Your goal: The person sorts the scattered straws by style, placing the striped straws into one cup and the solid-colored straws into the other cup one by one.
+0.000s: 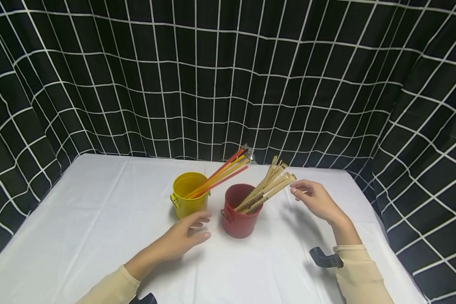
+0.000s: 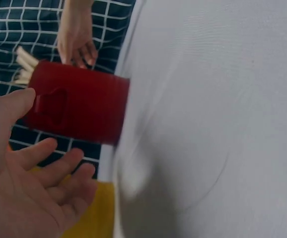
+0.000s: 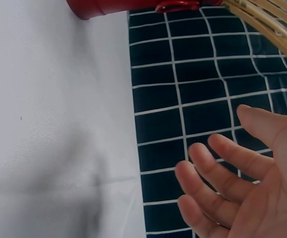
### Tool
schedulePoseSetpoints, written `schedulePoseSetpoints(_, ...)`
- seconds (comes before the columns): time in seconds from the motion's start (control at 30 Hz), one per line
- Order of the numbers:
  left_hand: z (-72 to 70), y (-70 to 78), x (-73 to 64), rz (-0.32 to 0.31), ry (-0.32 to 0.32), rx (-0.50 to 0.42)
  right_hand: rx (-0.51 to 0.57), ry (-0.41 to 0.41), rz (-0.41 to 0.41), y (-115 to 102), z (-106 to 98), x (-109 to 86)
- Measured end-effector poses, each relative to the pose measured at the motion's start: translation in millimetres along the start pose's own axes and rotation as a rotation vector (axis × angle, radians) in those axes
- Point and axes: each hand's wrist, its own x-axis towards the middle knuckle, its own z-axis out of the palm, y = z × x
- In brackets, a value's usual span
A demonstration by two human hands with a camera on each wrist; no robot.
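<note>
A red bucket (image 1: pixel 238 224) stands upright on the table, holding several slim tan sticks (image 1: pixel 264 191) with dark print near their lower ends. Left of it stands a yellow bucket (image 1: pixel 190 207) with several thin orange, yellow and red sticks (image 1: pixel 222 172), clear plastic at their upper ends. My left hand (image 1: pixel 182 238) hovers in front of the yellow bucket, left of the red one, fingers spread and holding nothing; in the left wrist view its thumb overlaps the red bucket (image 2: pixel 84 101). My right hand (image 1: pixel 315 200) is right of the tan sticks, its fingers relaxed around nothing in the right wrist view.
A white cloth (image 1: pixel 99 211) covers the table. Behind and at both sides hangs a black curtain (image 1: pixel 213 84) with a white grid. A dark wrist mount (image 1: pixel 327 258) sits at the right sleeve.
</note>
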Motion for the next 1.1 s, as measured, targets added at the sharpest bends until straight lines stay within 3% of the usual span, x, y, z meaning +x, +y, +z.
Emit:
schedulePoseSetpoints(0.2, -17.0, 11.4, -13.0, 0.047, 0.039, 0.052, 0.001, 0.075, -0.002, 3.0, 3.2, 1.2)
schedulePoseSetpoints(0.5, -50.9, 31.5, -24.4, 0.141, 0.211, 0.071, -0.001, 0.111, -0.018, -0.3, 0.9, 5.5)
schedulePoseSetpoints(0.83, -93.1, 39.4, -15.4, 0.175, 0.479, 0.121, -0.01, 0.149, -0.023, 2.6, 3.7, 9.1)
schedulePoseSetpoints(1.1, -107.7, 25.7, -7.6, 0.152, 0.641, 0.238, -0.049, 0.226, -0.04, 6.9, 10.2, 10.9)
